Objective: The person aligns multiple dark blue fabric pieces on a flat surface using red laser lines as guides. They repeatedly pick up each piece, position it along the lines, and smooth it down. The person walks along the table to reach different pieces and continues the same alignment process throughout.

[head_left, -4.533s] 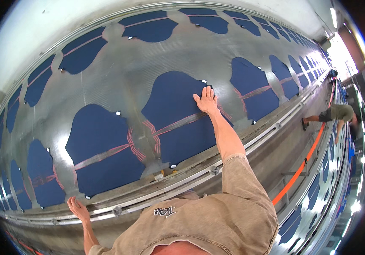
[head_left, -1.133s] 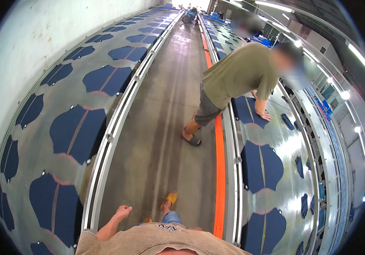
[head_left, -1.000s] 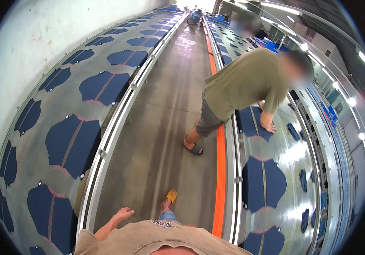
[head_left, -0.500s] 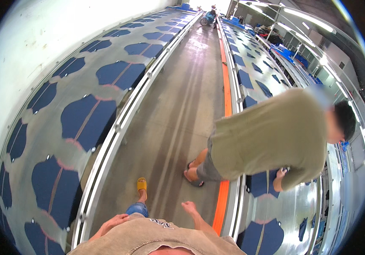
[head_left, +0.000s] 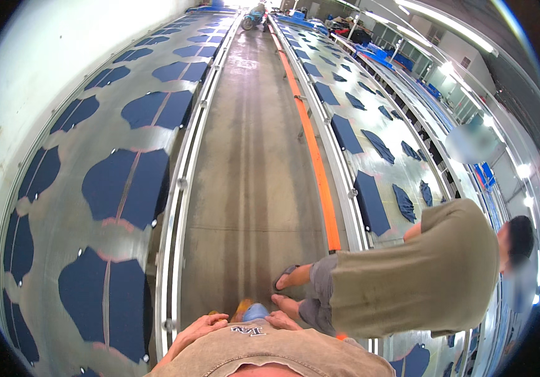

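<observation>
Head view, aisle: A person in one tan shirt [head_left: 220,355] stands on the concrete floor [head_left: 226,188] between two long tables.
Two hands: The left hand [head_left: 202,327] is at the shirt front, fingers loosely bent and released; the right hand [head_left: 282,321] is just beside the blue jeans [head_left: 255,312], partly hidden by the shirt, so whether its fingers grip anything cannot be told.
Left table [head_left: 62,213]: Two rows of flat dark blue fabric pieces, well apart from both hands. Four whole ones count clearly nearest along the aisle, led by the nearest piece [head_left: 125,295]; five along the wall; those beyond blur together.
Right table [head_left: 408,174]: Two flat blue panels [head_left: 370,202] lie closest beyond the co-worker, with two crumpled dark pieces [head_left: 403,202] near the first.
Co-worker: One, in an olive shirt [head_left: 414,276] and two dark sandals, bends over the right table.
Along the aisle: One orange strip [head_left: 311,144] beside the right table; one blue motorbike [head_left: 253,19] at the far end.
</observation>
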Available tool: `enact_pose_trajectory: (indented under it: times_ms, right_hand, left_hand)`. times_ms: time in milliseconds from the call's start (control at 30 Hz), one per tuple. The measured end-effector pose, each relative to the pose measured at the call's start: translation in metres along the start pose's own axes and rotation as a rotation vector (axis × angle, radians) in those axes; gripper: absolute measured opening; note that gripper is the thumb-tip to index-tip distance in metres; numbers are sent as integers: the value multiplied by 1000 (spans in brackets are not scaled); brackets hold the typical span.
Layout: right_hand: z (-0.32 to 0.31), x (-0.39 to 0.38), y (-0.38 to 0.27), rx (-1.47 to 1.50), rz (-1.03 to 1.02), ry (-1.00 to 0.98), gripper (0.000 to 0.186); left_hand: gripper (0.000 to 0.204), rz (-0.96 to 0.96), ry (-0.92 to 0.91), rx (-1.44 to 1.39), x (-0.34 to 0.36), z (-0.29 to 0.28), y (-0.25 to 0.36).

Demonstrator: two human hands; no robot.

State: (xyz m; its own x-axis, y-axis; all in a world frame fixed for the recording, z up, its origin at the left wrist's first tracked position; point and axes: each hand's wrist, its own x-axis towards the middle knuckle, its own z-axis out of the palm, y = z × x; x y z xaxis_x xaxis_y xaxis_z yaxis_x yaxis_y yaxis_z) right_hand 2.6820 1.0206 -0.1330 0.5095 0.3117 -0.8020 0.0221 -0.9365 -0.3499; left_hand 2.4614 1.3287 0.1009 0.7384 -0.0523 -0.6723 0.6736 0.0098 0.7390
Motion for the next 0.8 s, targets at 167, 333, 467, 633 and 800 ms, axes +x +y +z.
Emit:
enact_pose_trajectory:
  times_ms: [167,333,467,633,800]
  right_hand:
    - [-48,97,-87,-38,-92,-72,52]
    - [-166,215,-165,-94,-278,-165,53]
    - [-265,289,-236,-125,-219,-45,56]
    - [-397,362,-302,100,-213,154,53]
    - [-461,437,-333,45,-48,127,50]
  left_hand:
    - [59,-9,11,5,79,-78,51]
    - [52,-53,230,76,158,-151,161]
    - [46,-94,207,-100,193,-202,266]
    - [48,-83,149,-28,268,-281,363]
    - [50,2,101,125,381,-395,413]
